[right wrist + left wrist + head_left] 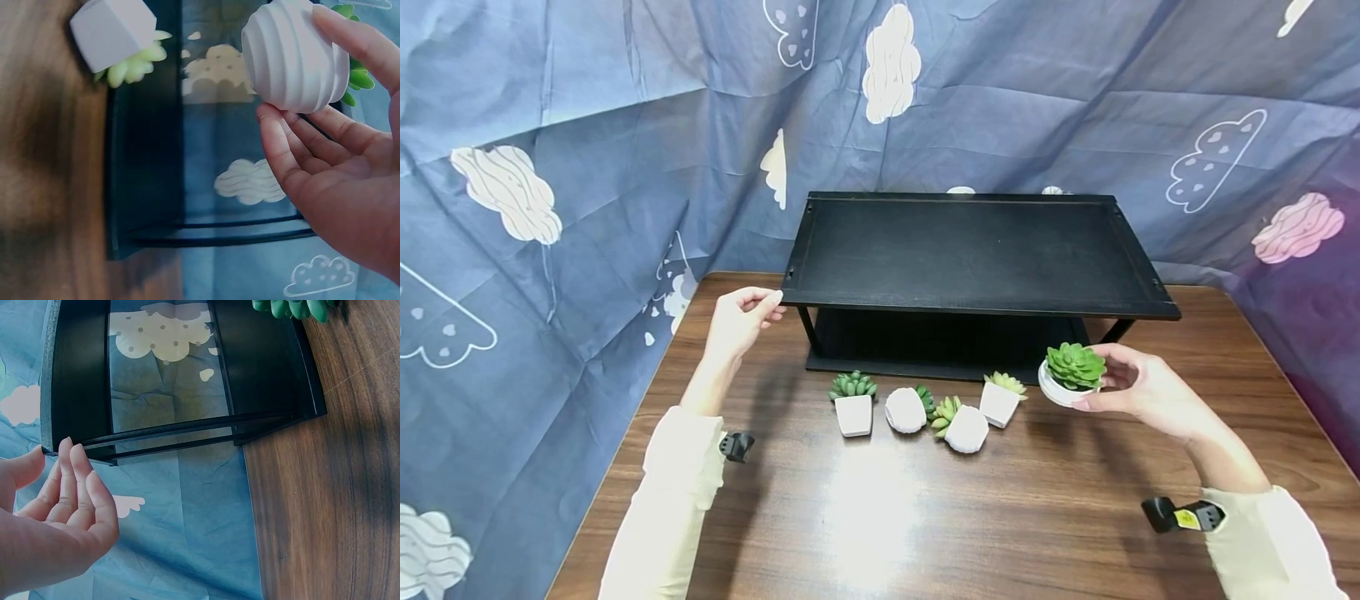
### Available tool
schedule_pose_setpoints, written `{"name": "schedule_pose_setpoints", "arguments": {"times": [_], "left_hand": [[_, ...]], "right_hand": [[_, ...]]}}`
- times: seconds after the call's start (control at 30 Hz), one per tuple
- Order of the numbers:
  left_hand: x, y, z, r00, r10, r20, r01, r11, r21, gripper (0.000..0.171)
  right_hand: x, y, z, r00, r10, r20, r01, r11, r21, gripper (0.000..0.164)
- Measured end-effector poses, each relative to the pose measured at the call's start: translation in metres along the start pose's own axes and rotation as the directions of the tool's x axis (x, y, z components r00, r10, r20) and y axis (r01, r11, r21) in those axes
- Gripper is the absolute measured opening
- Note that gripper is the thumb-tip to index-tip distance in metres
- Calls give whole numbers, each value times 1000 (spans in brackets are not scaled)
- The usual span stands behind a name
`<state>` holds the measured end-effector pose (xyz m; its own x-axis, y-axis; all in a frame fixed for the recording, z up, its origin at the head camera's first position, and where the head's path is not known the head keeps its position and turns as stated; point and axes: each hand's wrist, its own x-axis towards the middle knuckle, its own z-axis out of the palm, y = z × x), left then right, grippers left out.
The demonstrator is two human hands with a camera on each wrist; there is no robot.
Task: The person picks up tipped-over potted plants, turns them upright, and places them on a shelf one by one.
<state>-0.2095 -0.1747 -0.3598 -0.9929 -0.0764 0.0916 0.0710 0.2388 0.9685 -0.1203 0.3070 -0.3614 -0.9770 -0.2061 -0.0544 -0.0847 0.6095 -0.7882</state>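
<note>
My right hand (pixel 1153 396) holds a small potted succulent (pixel 1073 367) with bright green leaves, thumb on one side and fingers on the other. Its ribbed white pot (pixel 294 59) shows in the right wrist view, raised in front of the black two-tier shelf (pixel 970 254). At the shelf's front left corner, my left hand (pixel 739 323) pinches the top board's edge between thumb and fingertips. The left wrist view shows this hand (pixel 69 519) beside the shelf's end bars (pixel 187 427).
Before the shelf, several potted succulents lie on the wooden table (pixel 1000 533): a dark green one (pixel 853 415), a round-potted one (pixel 906 410), another white pot (pixel 967 430) and a pale green one (pixel 1000 403). A blue cloud-patterned cloth (pixel 625 167) hangs behind.
</note>
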Motion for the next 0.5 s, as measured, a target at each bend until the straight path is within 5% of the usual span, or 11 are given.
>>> {"name": "schedule_pose_setpoints", "arguments": {"times": [0.5], "left_hand": [[0, 1, 0, 1000, -9, 9, 9, 1000, -13, 28]], "right_hand": [[20, -46, -6, 993, -118, -31, 119, 992, 40, 55]]}}
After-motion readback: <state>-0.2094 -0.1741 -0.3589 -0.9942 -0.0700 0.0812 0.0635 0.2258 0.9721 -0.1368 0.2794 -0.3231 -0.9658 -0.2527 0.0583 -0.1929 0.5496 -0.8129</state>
